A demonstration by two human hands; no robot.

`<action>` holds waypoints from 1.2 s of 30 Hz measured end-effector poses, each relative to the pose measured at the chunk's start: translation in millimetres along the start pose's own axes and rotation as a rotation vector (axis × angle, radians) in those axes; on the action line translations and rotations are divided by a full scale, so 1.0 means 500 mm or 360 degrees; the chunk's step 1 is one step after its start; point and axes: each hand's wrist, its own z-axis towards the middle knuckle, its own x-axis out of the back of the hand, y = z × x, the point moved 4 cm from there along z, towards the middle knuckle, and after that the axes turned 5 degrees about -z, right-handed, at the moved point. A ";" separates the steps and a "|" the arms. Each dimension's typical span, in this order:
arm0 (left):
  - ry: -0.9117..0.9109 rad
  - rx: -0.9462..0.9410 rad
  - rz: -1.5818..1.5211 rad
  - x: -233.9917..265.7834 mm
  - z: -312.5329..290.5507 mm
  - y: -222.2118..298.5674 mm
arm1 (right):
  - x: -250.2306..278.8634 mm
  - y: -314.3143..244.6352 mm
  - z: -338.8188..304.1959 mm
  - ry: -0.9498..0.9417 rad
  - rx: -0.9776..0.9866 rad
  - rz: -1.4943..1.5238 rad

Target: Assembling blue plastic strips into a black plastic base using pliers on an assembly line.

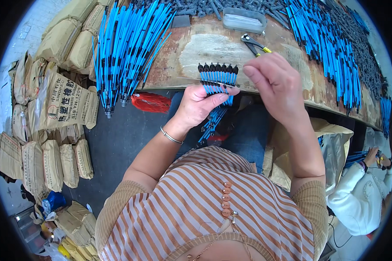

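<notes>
Apparently to keep them level, the left hand [195, 104] pinches a row of black-tipped blue rods [218, 75] at the near edge of the desk [166, 63], a thin metallic strip [213, 82] lying across them. The right hand [279, 85] hovers beside, fingers curled; whether it grips anything, I cannot tell.

A tan paper sack with a broad printed face [77, 96] carries the clearest lettering. Bold black Chinese characters [64, 104] run up its middle, turned sideways. Toward the sack's right edge stand thinner lines of Latin letters [76, 102], including a code of letters and numerals. A round red emblem [52, 111] sits toward the lower left corner, more characters above it. On the narrow tan paper sacks [51, 165] below, the print is too small to read.
</notes>
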 end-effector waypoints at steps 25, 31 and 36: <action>-0.0421 -0.0076 0.0481 -0.026 -0.085 0.093 | -0.063 0.293 0.077 0.0219 -0.0353 -0.0383; -0.0325 -0.0070 0.0128 0.025 -0.069 0.089 | -0.167 0.353 0.219 -0.0374 -0.0281 -0.0594; -0.0360 -0.0361 0.0536 0.026 -0.060 0.103 | -0.241 0.364 0.232 -0.0835 -0.0197 -0.0808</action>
